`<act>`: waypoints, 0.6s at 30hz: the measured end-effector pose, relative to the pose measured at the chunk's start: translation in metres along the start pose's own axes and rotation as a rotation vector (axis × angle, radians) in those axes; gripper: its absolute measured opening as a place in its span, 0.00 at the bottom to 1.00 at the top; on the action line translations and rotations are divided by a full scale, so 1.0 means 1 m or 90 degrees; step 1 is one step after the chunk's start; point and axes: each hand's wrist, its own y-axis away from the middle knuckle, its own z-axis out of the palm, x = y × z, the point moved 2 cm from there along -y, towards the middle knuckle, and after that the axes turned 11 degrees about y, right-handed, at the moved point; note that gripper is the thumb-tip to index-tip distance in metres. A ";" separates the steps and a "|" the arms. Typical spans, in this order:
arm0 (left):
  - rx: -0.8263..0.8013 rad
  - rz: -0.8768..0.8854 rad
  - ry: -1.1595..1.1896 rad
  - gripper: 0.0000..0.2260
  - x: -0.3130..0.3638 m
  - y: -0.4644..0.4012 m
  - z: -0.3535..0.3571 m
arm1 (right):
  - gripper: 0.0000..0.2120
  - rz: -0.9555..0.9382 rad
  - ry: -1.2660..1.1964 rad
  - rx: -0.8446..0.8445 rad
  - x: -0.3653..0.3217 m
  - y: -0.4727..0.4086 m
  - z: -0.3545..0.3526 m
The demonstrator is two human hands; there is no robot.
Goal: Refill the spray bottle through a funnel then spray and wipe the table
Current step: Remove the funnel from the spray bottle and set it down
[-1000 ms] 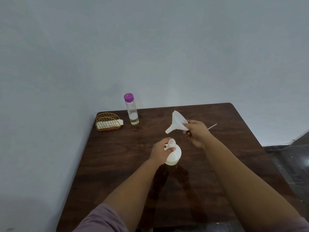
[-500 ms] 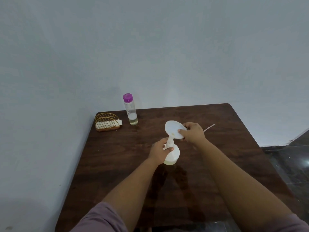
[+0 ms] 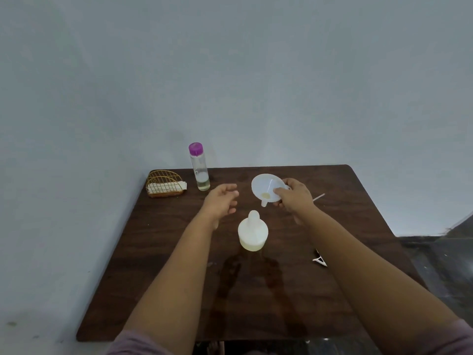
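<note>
The right hand (image 3: 294,194) gripped the white funnel (image 3: 267,188) by its rim, held above the table (image 3: 345,226) just beyond the spray bottle (image 3: 253,233). The bottle stood upright, uncapped, mid-table. The left hand (image 3: 221,202) hovered open, fingers spread, empty, between the bottle and a purple-capped bottle (image 3: 199,166). A wire basket (image 3: 163,184) sat at the far left corner.

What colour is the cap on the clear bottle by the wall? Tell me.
Purple cap, seen in the head view, the only one.
</note>
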 end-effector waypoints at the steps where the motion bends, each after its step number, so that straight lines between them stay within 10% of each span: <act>1: 0.004 0.002 0.034 0.12 0.006 0.001 0.001 | 0.12 -0.004 -0.014 -0.007 -0.003 -0.001 0.000; 18: -0.010 -0.028 0.054 0.09 0.038 -0.047 0.000 | 0.18 0.033 -0.113 -0.086 -0.046 -0.050 0.041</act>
